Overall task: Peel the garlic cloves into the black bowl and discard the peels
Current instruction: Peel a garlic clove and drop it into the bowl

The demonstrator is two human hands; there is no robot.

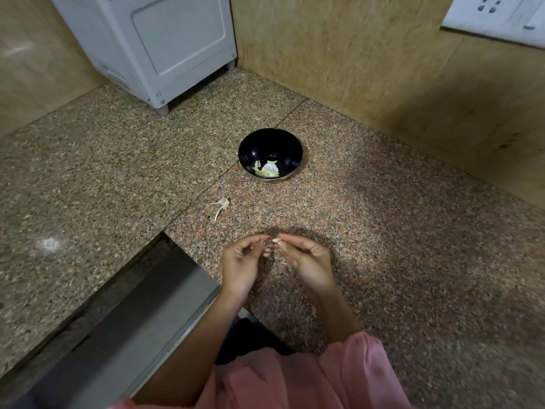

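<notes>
A small pale garlic clove [276, 240] sits between the fingertips of both hands, low over the granite counter. My left hand [242, 261] pinches it from the left with curled fingers. My right hand [305, 259] pinches it from the right. Farther back on the counter stands the black bowl [270, 143], with several pale cloves and a white bit of peel at its bottom. A dry garlic stem with loose peel [221, 205] lies on the counter between the bowl and my hands.
A white appliance [153, 45] stands on feet at the back left. Tan walls close the corner behind and to the right of the bowl. The counter's edge [165, 231] drops to a dark steel recess at lower left. A white switch plate [498, 16] is at top right.
</notes>
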